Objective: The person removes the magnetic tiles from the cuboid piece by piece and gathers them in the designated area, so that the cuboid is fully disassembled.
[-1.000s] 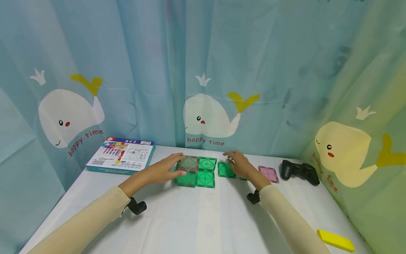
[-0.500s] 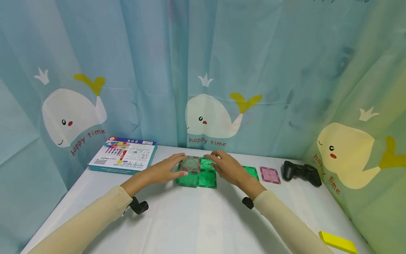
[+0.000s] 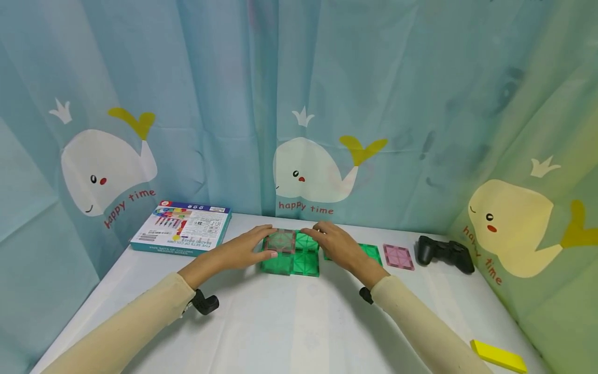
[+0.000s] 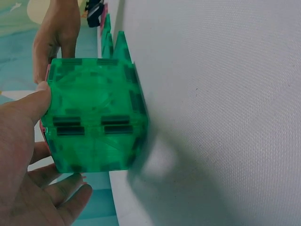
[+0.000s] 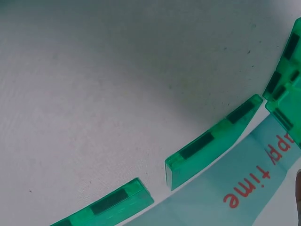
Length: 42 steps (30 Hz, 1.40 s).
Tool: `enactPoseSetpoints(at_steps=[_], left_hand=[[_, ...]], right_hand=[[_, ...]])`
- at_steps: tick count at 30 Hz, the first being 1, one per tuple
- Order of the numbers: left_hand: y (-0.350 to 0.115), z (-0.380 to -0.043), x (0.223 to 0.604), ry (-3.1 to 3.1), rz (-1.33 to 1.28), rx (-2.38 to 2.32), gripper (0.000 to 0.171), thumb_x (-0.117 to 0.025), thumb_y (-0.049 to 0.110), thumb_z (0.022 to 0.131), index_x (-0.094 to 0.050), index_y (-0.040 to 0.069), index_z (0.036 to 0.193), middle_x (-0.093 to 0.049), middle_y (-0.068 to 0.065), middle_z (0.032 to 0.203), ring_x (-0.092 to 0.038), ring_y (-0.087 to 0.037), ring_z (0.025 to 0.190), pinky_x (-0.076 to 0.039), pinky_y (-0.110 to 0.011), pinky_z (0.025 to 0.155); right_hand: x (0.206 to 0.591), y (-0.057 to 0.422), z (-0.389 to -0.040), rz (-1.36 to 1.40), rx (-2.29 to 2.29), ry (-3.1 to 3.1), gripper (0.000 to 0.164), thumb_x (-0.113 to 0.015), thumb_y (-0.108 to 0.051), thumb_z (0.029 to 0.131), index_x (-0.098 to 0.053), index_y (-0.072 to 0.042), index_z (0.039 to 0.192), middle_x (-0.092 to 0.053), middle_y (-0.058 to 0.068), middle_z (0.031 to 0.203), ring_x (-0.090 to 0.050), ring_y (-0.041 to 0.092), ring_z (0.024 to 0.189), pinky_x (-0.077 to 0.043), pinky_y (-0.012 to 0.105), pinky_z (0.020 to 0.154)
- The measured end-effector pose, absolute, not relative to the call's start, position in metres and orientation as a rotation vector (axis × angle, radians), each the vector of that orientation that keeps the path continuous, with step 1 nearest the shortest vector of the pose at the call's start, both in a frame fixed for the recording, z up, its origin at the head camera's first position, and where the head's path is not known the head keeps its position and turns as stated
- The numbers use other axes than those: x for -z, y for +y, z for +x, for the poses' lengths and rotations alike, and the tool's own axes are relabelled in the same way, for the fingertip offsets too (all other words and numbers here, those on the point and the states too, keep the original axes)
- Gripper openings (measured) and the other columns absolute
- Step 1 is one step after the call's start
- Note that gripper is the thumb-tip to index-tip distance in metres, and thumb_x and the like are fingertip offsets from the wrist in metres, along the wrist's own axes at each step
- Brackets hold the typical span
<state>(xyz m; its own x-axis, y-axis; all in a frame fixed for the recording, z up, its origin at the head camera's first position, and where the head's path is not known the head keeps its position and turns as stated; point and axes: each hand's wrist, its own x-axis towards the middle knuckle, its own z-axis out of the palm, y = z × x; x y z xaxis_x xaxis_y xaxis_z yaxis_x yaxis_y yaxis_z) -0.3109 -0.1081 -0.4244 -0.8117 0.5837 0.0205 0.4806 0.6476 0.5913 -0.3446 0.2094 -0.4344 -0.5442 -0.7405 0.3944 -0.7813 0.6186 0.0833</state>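
Observation:
Green translucent magnetic tiles (image 3: pixel 306 263) are joined into a box-like block at the table's back middle, a pinkish tile (image 3: pixel 281 240) on its upper left. My left hand (image 3: pixel 239 250) grips the block's left end, thumb toward the front, fingers behind. In the left wrist view, two green faces of the block (image 4: pixel 94 92) stand side by side. At the right end, my right hand (image 3: pixel 341 249) curls its fingers onto the upper edge of a green tile (image 3: pixel 306 240); its exact fingertip contact is partly hidden.
Two loose green tiles lie right of the block, one (image 3: pixel 371 253) partly behind the right hand. Beyond are a pink tile (image 3: pixel 398 256) and a black game controller (image 3: pixel 444 253). A toy box (image 3: pixel 182 228) sits left; a yellow block (image 3: pixel 499 356) lies front right.
My right hand has moved left from the loose green tiles to the block's right end, and its fingers have settled on the edge. The left hand keeps its grip.

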Motion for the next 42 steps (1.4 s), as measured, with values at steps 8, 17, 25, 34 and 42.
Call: enactPoseSetpoints(at_steps=[8,17,25,34,42], left_hand=[[-0.105,-0.311,0.422,2.696,0.882,-0.867,0.080,-0.059,0.055,0.105,-0.032,0.013,0.167,-0.023,-0.014,0.174,-0.023,-0.034,0.161,-0.028,-0.057,0.127],[-0.104,-0.312,0.422,2.706,0.884,-0.841,0.080,-0.059,0.057,0.105,-0.032,0.013,0.167,-0.023,-0.013,0.174,-0.025,-0.034,0.160,-0.029,-0.057,0.127],[-0.106,-0.311,0.422,2.709,0.873,-0.841,0.081,-0.059,0.057,0.105,-0.032,0.012,0.167,-0.023,-0.014,0.174,-0.025,-0.036,0.160,-0.029,-0.058,0.126],[-0.105,-0.311,0.422,2.704,0.865,-0.833,0.081,-0.059,0.057,0.105,-0.032,0.012,0.167,-0.023,-0.013,0.174,-0.024,-0.035,0.161,-0.028,-0.057,0.127],[-0.107,-0.308,0.420,2.712,0.867,-0.851,0.078,-0.060,0.054,0.106,-0.034,0.011,0.166,-0.025,-0.014,0.174,-0.028,-0.036,0.159,-0.029,-0.058,0.127]], right_hand=[[0.436,0.214,-0.343,1.224,-0.147,-2.457,0.060,-0.073,0.007,0.095,-0.061,-0.019,0.148,-0.062,0.003,0.110,-0.057,0.018,0.098,-0.056,0.029,0.075],[0.437,0.216,-0.338,1.178,-0.259,-2.530,0.063,-0.067,0.008,0.099,-0.058,-0.023,0.152,-0.057,0.001,0.104,-0.047,0.012,0.095,-0.049,0.026,0.073],[0.434,0.211,-0.333,1.147,-0.317,-2.550,0.055,-0.064,0.005,0.103,-0.060,-0.021,0.152,-0.052,-0.003,0.097,-0.044,0.010,0.089,-0.047,0.024,0.071],[0.412,0.224,-0.338,1.016,-0.496,-2.519,0.050,-0.066,0.006,0.101,-0.062,-0.010,0.149,-0.053,0.005,0.093,-0.043,0.016,0.080,-0.043,0.029,0.068],[0.382,0.258,-0.331,0.896,-0.772,-2.664,0.045,-0.063,-0.002,0.105,-0.062,-0.012,0.149,-0.061,0.009,0.104,-0.057,0.020,0.085,-0.054,0.035,0.073]])
